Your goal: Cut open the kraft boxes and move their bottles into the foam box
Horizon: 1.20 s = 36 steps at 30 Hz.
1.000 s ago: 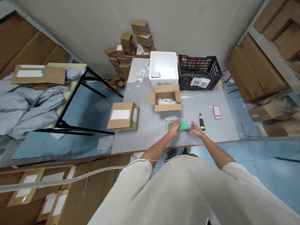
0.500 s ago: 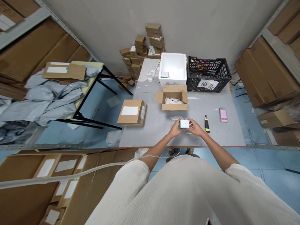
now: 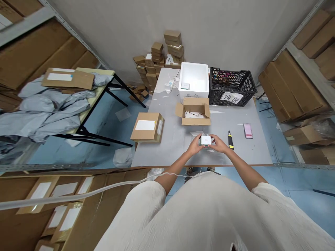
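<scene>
In the centre of the frame is the flat grey work table (image 3: 157,153). Near its front edge, the small white-topped box (image 3: 206,140) is between the left hand (image 3: 195,146) and the right hand (image 3: 218,144), touching both. Behind it stands the open brown cardboard carton (image 3: 196,121), with white paper scraps (image 3: 194,115) inside. Farther behind, the rectangular white foam bin (image 3: 193,93) is just left of the black plastic lattice crate (image 3: 217,94). The black-and-yellow cutter (image 3: 230,141) lies right of the right hand; more right is the pink rectangular item (image 3: 248,130). The closed brown cardboard box (image 3: 146,133) occupies the table's left side. At the frame's left, grey plastic parcels (image 3: 39,109) lie on another table.
</scene>
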### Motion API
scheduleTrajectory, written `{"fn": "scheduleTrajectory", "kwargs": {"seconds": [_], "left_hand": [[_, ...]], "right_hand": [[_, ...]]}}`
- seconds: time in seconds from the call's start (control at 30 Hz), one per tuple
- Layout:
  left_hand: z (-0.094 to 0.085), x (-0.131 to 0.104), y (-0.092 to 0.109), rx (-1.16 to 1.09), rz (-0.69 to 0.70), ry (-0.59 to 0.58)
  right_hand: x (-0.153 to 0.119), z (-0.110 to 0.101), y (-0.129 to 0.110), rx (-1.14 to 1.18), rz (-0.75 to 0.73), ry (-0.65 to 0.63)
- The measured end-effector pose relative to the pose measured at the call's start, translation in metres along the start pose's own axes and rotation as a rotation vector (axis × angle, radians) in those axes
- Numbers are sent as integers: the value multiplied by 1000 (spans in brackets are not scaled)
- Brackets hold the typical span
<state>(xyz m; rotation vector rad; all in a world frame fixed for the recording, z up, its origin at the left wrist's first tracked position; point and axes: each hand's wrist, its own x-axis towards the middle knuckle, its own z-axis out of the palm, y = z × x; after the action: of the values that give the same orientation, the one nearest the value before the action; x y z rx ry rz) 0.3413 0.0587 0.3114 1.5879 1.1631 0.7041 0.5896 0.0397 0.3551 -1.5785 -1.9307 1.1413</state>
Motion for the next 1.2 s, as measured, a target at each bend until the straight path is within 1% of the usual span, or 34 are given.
{"fn": "scheduleTrajectory", "kwargs": {"seconds": [0.1, 0.17, 0.27, 0.33, 0.43, 0.5, 0.57, 0.63, 0.7, 0.77, 0.83, 1.0, 1.07, 1.2], "left_hand": [[-3, -2, 4, -11, -14, -6], [-5, -3, 7, -17, -18, -8], [-7, -4, 12, -8, -29, -20], [-7, -5, 15, 14, -33, -32], [-7, -7, 18, 54, -10, -42], [-7, -8, 18, 94, 26, -40], [-7, -8, 18, 172, 75, -16], [-9, -7, 19, 267, 140, 6], [-11, -5, 21, 335, 214, -12], [-13, -2, 23, 357, 263, -70], [-15, 1, 24, 358, 271, -121], [-16, 4, 23, 370, 268, -154], [-17, 5, 23, 378, 276, -158], [-19, 6, 24, 410, 260, -164]], "right_hand": [[2, -1, -1, 20, -3, 11], [7, -2, -4, 48, -1, 46], [20, -3, -10, 98, 22, 153], [32, -3, -16, 110, 78, 239], [45, 0, -24, 35, 180, 365], [49, 1, -27, -87, 147, 408], [49, 2, -29, -224, 29, 379], [46, 2, -32, -327, -79, 288], [42, 3, -34, -381, -122, 183], [36, 6, -35, -398, -118, 117], [31, 10, -35, -398, -104, 86], [26, 17, -33, -338, -57, 103], [27, 15, -30, -250, -25, 112], [27, 9, -19, 13, 28, 88]]}}
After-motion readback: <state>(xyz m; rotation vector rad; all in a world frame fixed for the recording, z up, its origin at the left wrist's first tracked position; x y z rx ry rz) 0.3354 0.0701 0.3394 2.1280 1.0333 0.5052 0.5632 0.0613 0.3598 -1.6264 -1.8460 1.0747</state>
